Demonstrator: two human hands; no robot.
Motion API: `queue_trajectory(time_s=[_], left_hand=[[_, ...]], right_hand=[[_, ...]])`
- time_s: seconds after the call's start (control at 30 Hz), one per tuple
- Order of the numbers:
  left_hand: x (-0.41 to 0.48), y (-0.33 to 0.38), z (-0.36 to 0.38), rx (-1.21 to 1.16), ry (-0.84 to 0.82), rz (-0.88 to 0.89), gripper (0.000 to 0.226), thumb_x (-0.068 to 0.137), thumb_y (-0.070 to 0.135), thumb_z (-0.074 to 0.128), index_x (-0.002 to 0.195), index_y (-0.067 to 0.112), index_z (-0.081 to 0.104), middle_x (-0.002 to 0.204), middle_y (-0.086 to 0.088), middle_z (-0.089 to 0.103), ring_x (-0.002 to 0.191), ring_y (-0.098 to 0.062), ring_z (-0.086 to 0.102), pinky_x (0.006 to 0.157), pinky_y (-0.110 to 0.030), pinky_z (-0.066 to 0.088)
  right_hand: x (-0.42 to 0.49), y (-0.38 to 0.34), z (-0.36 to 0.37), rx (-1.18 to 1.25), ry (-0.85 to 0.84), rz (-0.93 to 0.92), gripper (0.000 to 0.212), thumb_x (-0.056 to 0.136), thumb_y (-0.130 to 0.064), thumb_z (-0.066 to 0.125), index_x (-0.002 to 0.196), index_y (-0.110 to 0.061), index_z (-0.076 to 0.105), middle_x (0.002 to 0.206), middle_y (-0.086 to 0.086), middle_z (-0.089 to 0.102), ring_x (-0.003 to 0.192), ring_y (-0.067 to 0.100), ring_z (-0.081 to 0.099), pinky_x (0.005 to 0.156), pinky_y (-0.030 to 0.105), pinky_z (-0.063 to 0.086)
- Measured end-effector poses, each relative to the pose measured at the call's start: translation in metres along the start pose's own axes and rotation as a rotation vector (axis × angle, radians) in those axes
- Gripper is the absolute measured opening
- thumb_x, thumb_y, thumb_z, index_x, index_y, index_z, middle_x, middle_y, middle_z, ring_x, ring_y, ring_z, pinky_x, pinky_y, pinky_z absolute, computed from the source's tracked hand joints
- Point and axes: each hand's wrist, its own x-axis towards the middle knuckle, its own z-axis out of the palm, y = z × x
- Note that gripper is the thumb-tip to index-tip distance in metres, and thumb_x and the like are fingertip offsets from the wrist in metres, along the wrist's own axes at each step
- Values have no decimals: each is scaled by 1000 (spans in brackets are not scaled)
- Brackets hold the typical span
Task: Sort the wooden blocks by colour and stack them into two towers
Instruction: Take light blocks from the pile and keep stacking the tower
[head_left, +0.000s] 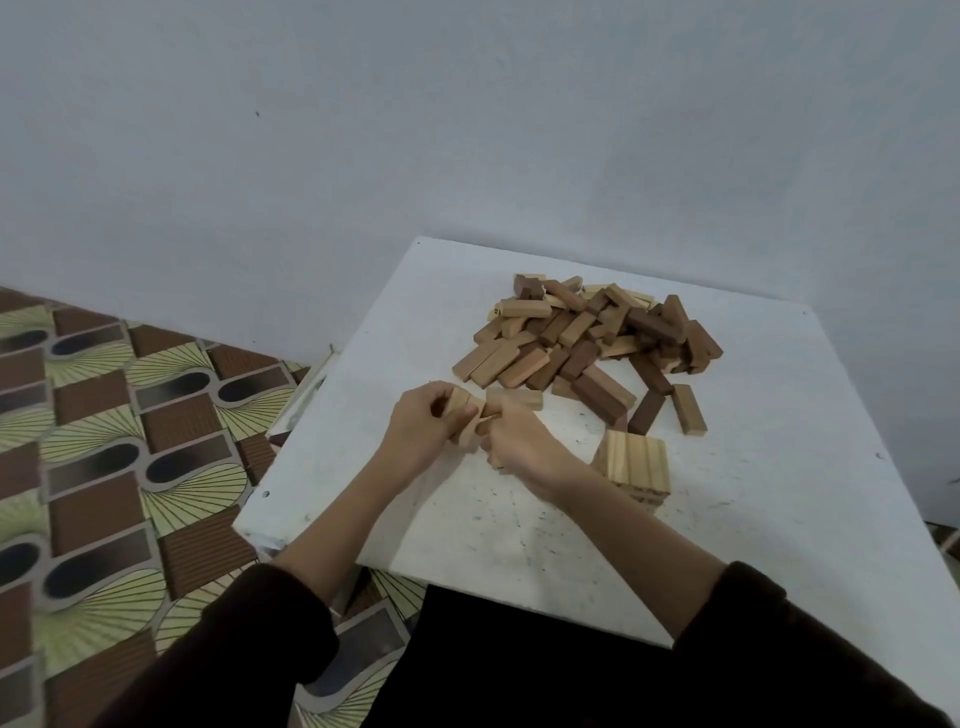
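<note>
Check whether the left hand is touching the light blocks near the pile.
Touching. The head view shows the left hand with fingers curled round the light blocks; the right hand grips them too.

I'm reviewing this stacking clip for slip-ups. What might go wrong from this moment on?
1. The right hand has its wrist close beside the light tower; a sideways move might knock it.
2. The left hand and right hand together grip the light blocks; one may slip out.
3. In the mixed pile the shades look close in this dim light, so a mis-sort seems possible.
</note>
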Motion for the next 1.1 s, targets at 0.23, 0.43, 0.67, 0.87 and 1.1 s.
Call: queue_trajectory(time_s=[0.23,0.43,0.67,0.87,1.1], left_hand=[[8,-14,4,257,118,21,22,76,17,78,92,7,67,71,2,58,63,-9,49,56,-8,37],[11,-23,7,405,154,153,28,78,18,77,101,3,72,85,-6,53,79,-18,51,65,-3,33],[7,-27,6,325,196,99,37,88,27,66,119,9,60,113,-1,45,116,-21,39,86,-14,28],[-8,-31,11,465,45,191,88,66,43,83,138,12,42,122,1,44,116,-16,34,95,-27,34],[0,-38,7,332,-70,322,71,75,10,76,137,13,42,116,8,49,109,-10,38,91,-14,35]], right_hand=[[9,30,8,-21,297,-26,24,92,0,49,113,-9,58,98,-2,54,78,3,53,48,8,41],[17,35,8,19,395,20,14,90,-4,59,101,-9,65,84,-5,58,75,4,53,47,5,38],[22,33,11,-35,435,-9,15,92,-3,54,103,-4,64,105,9,62,89,16,60,57,10,40],[21,37,13,-3,403,-53,28,93,4,44,114,-7,60,112,5,58,88,14,61,51,7,42],[16,42,9,-138,360,-111,39,88,8,44,120,-10,54,116,1,50,95,10,46,62,7,37]])
